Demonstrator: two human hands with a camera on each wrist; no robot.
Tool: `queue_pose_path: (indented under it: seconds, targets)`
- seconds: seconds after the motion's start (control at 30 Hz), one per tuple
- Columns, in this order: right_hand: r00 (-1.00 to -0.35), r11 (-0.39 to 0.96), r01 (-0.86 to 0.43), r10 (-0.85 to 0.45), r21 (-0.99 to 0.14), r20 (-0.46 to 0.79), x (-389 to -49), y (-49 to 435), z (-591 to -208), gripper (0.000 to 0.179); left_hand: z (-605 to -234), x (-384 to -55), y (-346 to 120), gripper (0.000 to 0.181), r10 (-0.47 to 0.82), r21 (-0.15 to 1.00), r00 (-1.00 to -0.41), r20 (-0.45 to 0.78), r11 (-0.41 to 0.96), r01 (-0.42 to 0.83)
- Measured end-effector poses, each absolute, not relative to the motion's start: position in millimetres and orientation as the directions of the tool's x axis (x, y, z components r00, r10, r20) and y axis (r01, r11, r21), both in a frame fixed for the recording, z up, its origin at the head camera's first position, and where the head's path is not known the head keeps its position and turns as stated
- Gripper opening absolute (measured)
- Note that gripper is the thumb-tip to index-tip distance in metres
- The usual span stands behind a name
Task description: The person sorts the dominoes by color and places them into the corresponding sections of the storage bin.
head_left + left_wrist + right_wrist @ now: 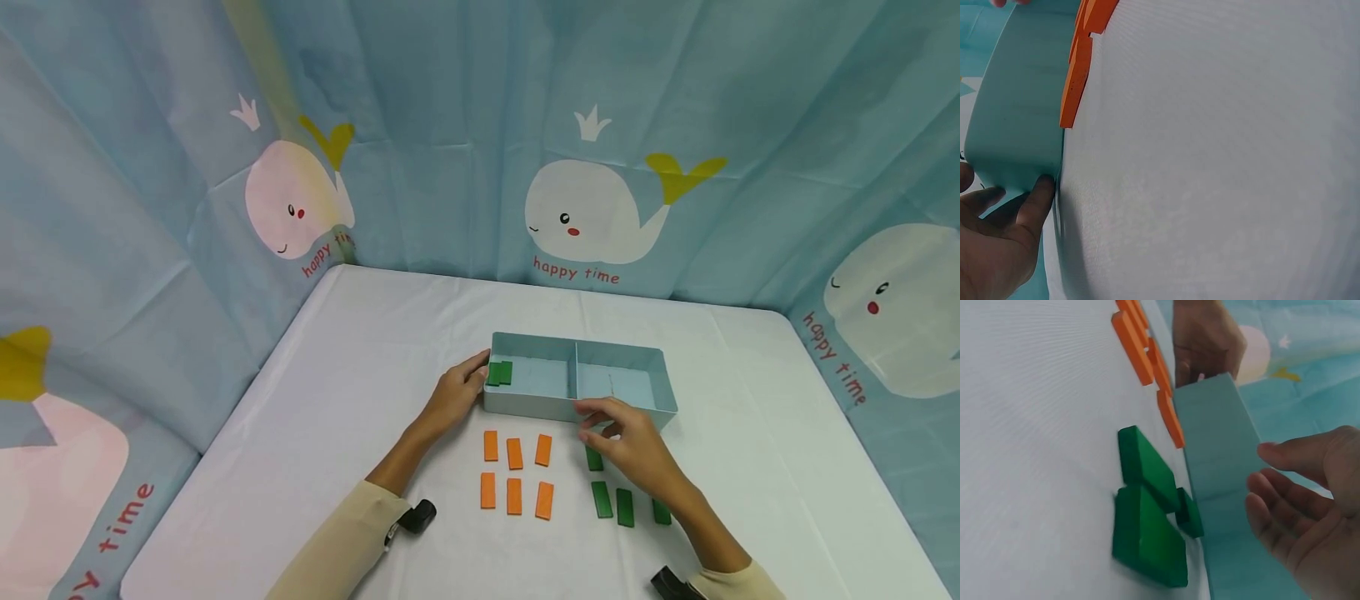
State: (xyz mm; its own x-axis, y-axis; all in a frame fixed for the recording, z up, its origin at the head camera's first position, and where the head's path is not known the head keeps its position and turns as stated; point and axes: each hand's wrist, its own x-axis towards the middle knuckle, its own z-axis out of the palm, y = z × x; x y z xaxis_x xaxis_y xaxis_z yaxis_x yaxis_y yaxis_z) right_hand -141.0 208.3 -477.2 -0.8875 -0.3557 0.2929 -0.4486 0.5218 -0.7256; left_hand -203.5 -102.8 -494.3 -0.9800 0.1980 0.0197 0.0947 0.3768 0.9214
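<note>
A blue-grey two-compartment box (528,406) stands on the white table. My left hand (456,396) rests against its left end; in the left wrist view the fingertips (1042,184) touch the end wall. Two green blocks (507,372) lie at the left side of the left compartment, partly overlapping. My right hand (628,437) is over the box's front wall near the divider, fingers loosely bent. The right wrist view shows nothing between its thumb and fingers. Below this hand lie several green blocks (625,508), some partly hidden by it.
Several orange blocks (513,496) lie in two rows in front of the box, left of the green ones. The white tablecloth (360,358) extends around them. A light-blue curtain (450,192) with whale prints hangs behind and beside the table.
</note>
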Motion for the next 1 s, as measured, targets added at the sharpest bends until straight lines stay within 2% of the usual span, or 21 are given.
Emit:
queue_pose_path:
  seconds: [0.4, 1.0]
  targets:
    - [-0.918, 0.525, -0.344, -0.361, -0.778, 0.162, -130.8, 222.1, -485.3, 0.046, -496.4, -204.6, -103.7, 0.054, 0.202, 0.926, -0.979, 0.017, 0.367, 0.091]
    - [-0.942, 0.603, -0.155, -0.328, -0.782, -0.066, -131.0, 233.6, -489.0, 0.058, -495.8, -204.9, -102.9, 0.054, 0.208, 0.933, -0.978, 0.017, 0.349, 0.090]
